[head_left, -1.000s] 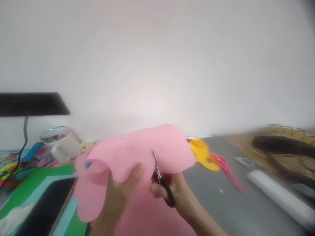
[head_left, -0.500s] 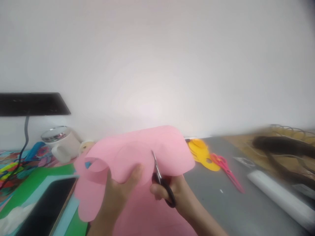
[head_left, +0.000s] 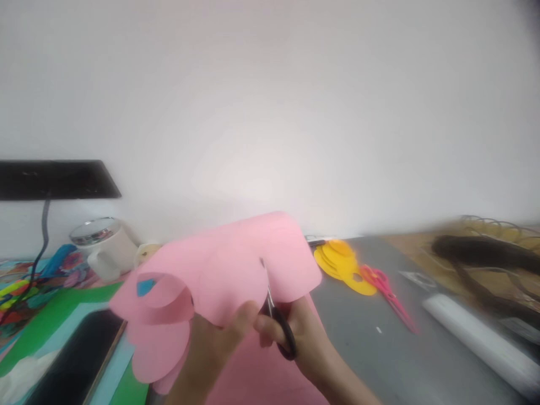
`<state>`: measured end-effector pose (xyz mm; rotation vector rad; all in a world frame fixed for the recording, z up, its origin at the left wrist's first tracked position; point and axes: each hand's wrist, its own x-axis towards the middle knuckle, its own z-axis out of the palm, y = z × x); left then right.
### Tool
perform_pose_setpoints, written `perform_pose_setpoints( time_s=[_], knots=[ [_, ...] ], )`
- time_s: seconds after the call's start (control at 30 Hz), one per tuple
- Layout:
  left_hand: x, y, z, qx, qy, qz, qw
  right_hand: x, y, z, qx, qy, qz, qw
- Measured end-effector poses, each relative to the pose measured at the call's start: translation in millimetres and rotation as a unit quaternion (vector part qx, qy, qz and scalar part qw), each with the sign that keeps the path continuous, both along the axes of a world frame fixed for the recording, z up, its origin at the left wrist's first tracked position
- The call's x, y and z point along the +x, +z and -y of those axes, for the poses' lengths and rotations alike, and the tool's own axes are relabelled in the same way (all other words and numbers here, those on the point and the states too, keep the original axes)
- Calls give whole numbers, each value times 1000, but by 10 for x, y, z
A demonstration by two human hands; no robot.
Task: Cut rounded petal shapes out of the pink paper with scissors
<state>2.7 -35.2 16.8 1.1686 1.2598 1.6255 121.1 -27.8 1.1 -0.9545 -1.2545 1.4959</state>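
I hold the pink paper (head_left: 236,264) up over the grey table (head_left: 379,354). It looks light, thin and floppy, and I think it could tear, so it is best held close to the cut. My left hand (head_left: 208,351) pinches its bottom edge. My right hand (head_left: 306,334) is closed on the black scissors (head_left: 274,315), with the blades in the paper. Since a second ago, my left thumb slid nearer the scissors. The cut flap on the left curled lower.

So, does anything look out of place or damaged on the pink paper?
Nothing looks damaged. The pink paper only curls over at its left edge; the left hand grips it, the right hand holds black scissors.
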Motion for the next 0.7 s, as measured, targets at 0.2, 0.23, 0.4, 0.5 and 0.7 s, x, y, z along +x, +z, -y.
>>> perform_pose_setpoints(
  time_s=[0.2,0.23,0.4,0.5,0.7],
  knots=[
    [170,104,41,-68,41,-17,997,-20,3,-10,-5,-10,2,1000],
    [165,94,29,-68,79,-26,994,-13,-3,-17,-2,-11,2,1000],
    [90,-36,-45,-80,107,-1,991,32,-16,-32,-34,43,-4,998],
    [33,-84,-91,-105,92,39,989,48,-23,-10,-90,86,-19,992],
    [-58,-5,-123,-117,184,-30,976,53,-57,13,-136,135,-77,978]
  ],
)
